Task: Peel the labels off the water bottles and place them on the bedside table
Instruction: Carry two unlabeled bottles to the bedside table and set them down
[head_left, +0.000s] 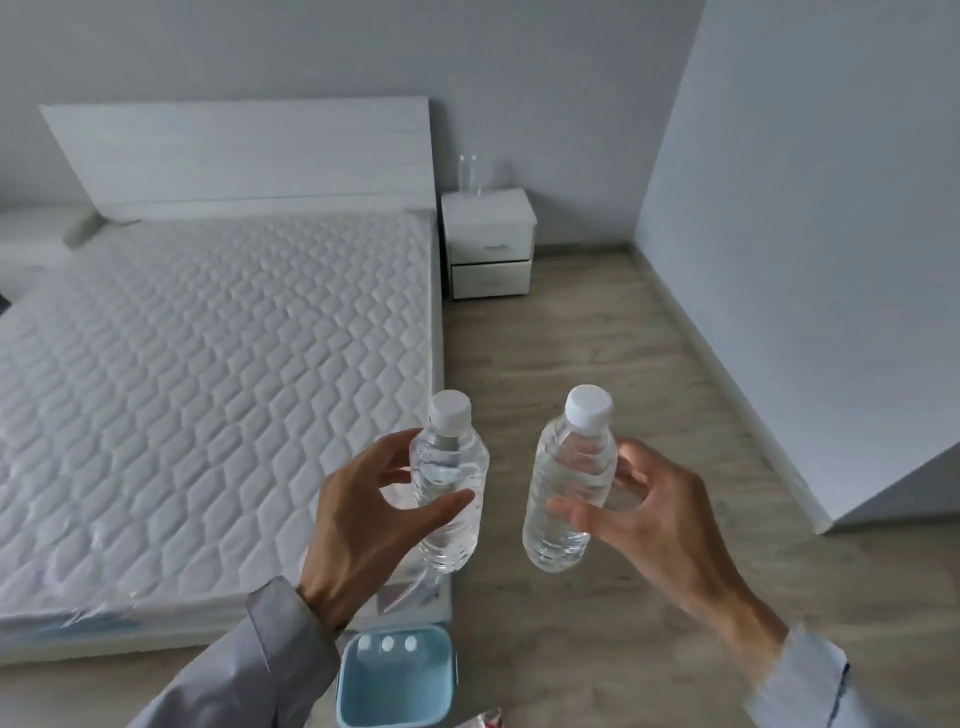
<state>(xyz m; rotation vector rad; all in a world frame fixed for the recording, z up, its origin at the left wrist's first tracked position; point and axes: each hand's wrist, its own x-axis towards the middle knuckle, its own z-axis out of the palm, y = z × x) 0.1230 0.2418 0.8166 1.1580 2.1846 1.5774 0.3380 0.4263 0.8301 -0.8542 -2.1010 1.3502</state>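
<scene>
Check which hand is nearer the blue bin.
Left. The left hand holds its bottle just above the blue bin; the right hand is off to the right.

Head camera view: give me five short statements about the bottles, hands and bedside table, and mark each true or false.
1. Each of the hands holds one clear plastic water bottle with a white cap: left hand holds the left bottle, right hand the right bottle. True.
2. Both bottles carry wrapped labels. False: no label shows on either.
3. A clear glass stands on the white two-drawer bedside table. True.
4. A bottle already stands on the bedside table. False: both are in hand.
5. The light blue bin sits on the mattress. False: it sits on the floor.
</scene>
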